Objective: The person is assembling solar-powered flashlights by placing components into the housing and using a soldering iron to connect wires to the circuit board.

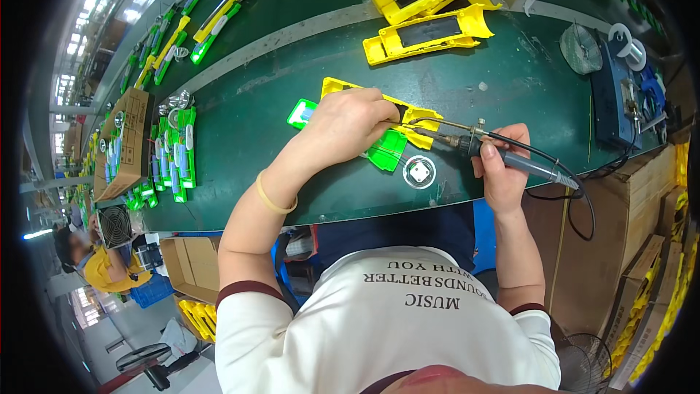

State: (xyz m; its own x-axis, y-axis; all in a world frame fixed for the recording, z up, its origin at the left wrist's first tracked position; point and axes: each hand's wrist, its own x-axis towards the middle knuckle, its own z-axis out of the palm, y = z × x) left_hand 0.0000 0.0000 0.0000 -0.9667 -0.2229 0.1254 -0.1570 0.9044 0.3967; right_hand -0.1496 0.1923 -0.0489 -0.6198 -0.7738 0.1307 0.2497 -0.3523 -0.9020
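Observation:
My right hand [505, 169] is closed around the dark handle of a soldering iron [536, 168], which has a thin metal feed tube along it. The iron's tip points left, into a yellow plastic housing [426, 118] with a black panel. Across this housing lies my left hand [348, 122], its fingers bent down and pinched close to the tip; what they grip is hidden. A green plastic shell [386, 153] lies partly under the left hand, with thin wires running from it to a round silvery lamp reflector [419, 173] with a pale square centre.
Several yellow housings with black panels [426, 33] are stacked at the back. Green shells with batteries [173, 157] and a cardboard box [124, 146] stand at the left. A blue soldering station [612, 95], a solder spool [633, 52] and a black cable [576, 211] are at the right.

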